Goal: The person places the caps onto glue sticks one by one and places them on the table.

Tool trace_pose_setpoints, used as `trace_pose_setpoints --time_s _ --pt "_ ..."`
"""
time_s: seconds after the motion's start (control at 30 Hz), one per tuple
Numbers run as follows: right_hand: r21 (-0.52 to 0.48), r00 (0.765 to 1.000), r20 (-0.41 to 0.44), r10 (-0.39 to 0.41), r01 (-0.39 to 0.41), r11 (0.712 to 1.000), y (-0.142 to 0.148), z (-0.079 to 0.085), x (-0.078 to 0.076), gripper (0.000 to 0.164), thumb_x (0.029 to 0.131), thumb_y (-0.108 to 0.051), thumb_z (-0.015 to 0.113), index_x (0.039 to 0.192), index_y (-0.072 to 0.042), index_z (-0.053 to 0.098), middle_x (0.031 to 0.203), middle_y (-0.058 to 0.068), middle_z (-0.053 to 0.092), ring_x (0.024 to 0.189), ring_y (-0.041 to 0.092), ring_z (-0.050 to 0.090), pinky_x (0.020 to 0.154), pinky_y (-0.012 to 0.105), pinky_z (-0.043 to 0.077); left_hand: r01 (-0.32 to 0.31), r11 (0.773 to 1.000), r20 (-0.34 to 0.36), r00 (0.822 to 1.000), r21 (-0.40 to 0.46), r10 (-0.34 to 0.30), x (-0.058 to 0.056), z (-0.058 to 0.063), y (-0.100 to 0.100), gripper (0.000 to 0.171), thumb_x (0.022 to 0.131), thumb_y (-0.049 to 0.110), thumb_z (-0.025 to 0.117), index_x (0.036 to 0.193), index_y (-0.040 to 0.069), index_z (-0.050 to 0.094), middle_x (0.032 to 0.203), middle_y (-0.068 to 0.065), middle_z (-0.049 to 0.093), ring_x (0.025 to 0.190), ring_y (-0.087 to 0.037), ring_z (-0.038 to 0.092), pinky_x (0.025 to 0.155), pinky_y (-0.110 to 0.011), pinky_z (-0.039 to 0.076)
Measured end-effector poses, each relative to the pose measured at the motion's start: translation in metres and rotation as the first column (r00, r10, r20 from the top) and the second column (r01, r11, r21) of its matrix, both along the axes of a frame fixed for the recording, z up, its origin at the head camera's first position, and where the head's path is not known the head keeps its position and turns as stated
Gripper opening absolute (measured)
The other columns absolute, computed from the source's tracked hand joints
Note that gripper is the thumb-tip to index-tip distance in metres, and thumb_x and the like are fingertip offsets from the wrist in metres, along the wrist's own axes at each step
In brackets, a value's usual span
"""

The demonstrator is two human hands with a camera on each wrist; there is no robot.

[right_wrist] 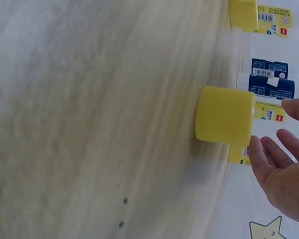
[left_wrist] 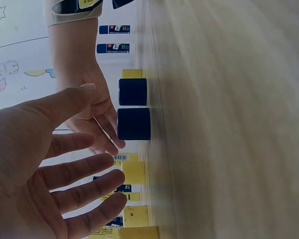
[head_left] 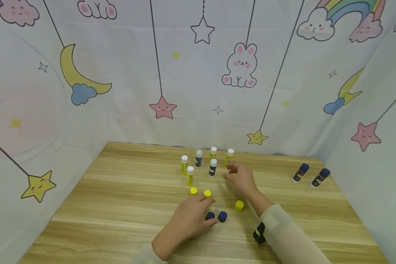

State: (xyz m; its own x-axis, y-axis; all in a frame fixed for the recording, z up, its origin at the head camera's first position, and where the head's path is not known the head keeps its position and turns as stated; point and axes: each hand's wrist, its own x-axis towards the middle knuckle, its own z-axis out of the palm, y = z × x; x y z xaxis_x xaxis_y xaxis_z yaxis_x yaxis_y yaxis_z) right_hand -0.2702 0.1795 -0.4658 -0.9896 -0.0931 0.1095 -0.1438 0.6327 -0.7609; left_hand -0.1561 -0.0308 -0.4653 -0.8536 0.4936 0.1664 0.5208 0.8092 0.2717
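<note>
In the head view, the left hand (head_left: 188,216) hovers with spread fingers over two navy caps (head_left: 222,216). Its palm and straight fingers show in the left wrist view, holding nothing. Just beyond it are two yellow caps (head_left: 207,193). The right hand (head_left: 242,179) is beside a yellow glue stick (head_left: 228,158) with a white top; whether they touch I cannot tell. Its fingers look loosely bent around nothing. Left of it, a navy glue stick (head_left: 212,168) stands uncapped among several upright uncapped sticks, including a yellow one (head_left: 190,176). Another yellow cap (head_left: 239,205) sits below the right forearm.
Two capped navy glue sticks (head_left: 300,173) stand at the right of the wooden table (head_left: 118,205). A small black object (head_left: 259,233) is at the right sleeve. A patterned white curtain (head_left: 198,73) hangs behind and along both sides.
</note>
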Motion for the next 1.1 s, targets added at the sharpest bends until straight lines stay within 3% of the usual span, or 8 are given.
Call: trace_pose_setpoints --time_s 0.27,1.1 --pt "-0.055 1.0 0.009 0.007 -0.007 0.998 -0.011 -0.006 -0.002 0.041 0.092 -0.017 0.076 0.13 -0.003 0.066 0.128 0.013 0.067 0.115 0.031 0.064 0.094 0.045 0.056 0.004 1.0 -0.01 1.0 -0.011 -0.004 0.0 -0.001 0.0 0.055 0.086 0.055 0.076 0.127 0.019 0.069 0.118 0.001 0.069 0.104 -0.014 0.065 0.079 -0.031 0.058" --pt "-0.092 0.997 0.064 -0.035 0.041 0.995 -0.036 -0.016 -0.012 0.041 0.091 -0.02 0.077 0.128 -0.006 0.067 0.127 0.014 0.068 0.113 0.03 0.066 0.098 0.048 0.053 0.017 0.999 0.029 0.999 -0.043 -0.015 -0.001 -0.001 0.008 0.058 0.085 0.056 0.077 0.13 0.02 0.068 0.125 0.001 0.068 0.113 -0.017 0.063 0.089 -0.034 0.057"
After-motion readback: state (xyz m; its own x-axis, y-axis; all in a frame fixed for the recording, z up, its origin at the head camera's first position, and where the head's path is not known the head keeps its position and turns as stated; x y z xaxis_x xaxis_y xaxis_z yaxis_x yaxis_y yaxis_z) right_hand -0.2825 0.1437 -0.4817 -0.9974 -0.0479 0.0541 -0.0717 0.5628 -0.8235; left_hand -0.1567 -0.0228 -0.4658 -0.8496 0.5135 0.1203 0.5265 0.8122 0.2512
